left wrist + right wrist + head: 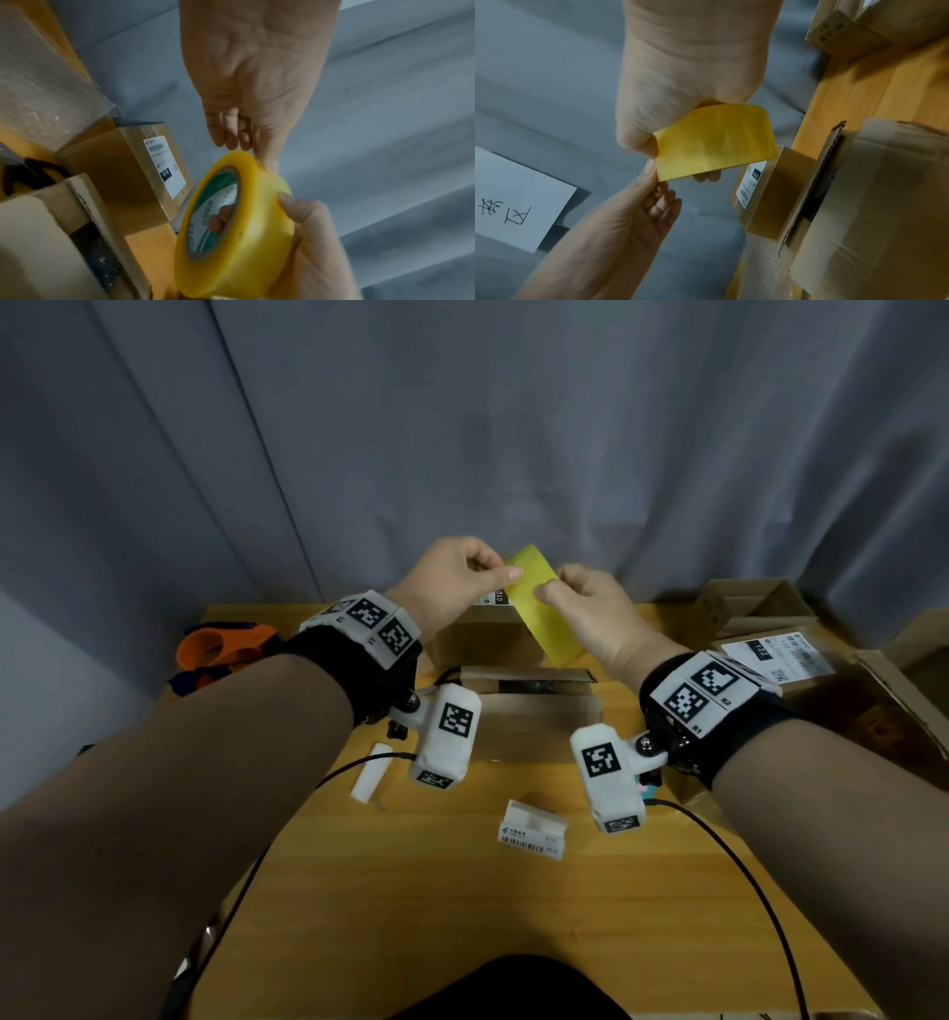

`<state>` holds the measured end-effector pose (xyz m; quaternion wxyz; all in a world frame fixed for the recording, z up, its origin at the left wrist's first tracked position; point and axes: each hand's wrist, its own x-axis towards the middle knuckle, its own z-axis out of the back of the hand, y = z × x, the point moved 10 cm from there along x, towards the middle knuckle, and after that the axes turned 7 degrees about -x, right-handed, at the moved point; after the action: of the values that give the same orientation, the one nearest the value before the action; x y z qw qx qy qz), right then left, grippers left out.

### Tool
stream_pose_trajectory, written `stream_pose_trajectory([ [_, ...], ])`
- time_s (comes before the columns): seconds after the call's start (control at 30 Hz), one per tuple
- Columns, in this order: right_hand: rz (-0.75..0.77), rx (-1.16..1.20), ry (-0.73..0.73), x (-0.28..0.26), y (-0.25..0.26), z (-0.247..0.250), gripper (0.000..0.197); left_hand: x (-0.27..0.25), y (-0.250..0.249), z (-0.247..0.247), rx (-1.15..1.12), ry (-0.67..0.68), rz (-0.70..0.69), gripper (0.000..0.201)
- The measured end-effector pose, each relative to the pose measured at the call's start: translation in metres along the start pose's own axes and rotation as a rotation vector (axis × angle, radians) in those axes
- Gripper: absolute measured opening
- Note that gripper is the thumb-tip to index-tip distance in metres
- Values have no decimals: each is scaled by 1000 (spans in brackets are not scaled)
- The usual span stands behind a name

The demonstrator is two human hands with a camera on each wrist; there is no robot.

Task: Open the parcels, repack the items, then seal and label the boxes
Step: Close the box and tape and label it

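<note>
Both hands hold a yellow roll of packing tape (539,613) up above the table. My right hand (552,590) grips the roll, its fingers through the core (221,219) and its thumb on the outer face. My left hand (506,572) pinches the roll's top rim with thumb and forefinger (652,168). Under the hands stands an open cardboard box (534,711) with something dark inside. Behind it is a closed box (133,172) with a white label marked 010.
An orange tape dispenser (221,649) lies at the table's far left. Open and labelled boxes (760,618) crowd the far right. Two white label scraps (531,829) and black cables lie on the wooden table (462,916). Bubble wrap (38,101) is beside the boxes. Grey curtain behind.
</note>
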<state>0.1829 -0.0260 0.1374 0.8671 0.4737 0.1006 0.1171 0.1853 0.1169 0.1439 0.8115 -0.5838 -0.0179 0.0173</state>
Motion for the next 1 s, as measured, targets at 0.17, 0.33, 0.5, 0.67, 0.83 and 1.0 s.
stream_pose_trajectory([
  [0.17, 107, -134, 15, 0, 5, 1, 22, -3, 5, -10, 116, 149, 107, 18],
  [0.33, 163, -324, -22, 2, 14, 8, 36, -1, -16, -8, 406, 59, -6, 16],
  [0.5, 62, -642, -62, 15, 13, 20, 42, -4, -18, -11, 343, 4, -70, 11],
  [0.67, 64, -653, -20, 18, 14, 18, 56, -3, 1, -4, 0, 0, 91, 23],
  [0.83, 108, -716, -8, 17, 17, 9, 49, -5, 10, -4, -40, 56, 220, 5],
  [1.0, 72, -681, 12, 23, 15, 7, 41, -1, -4, -3, 89, 26, 42, 9],
])
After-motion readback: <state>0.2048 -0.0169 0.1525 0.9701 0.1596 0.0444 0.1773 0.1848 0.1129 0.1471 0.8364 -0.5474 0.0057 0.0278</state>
